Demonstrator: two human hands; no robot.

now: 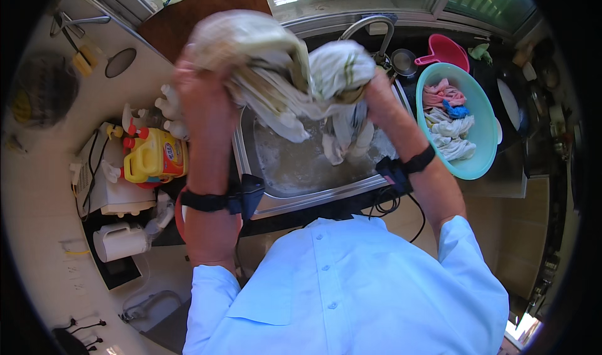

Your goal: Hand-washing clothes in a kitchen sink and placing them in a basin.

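A wet, whitish cloth with green stripes is stretched between my two hands, raised above a steel sink. My left hand grips its bunched left part, which is blurred by motion. On the other side my right hand holds the striped end. Folds of the cloth hang down over the sink, where murky, sudsy water stands. My fingers are partly hidden by the fabric.
Right of the sink, a turquoise basin holds pink, blue and white cloths. A curved faucet, a small metal bowl and a pink scoop are behind. Yellow detergent jugs and a white pitcher stand at left.
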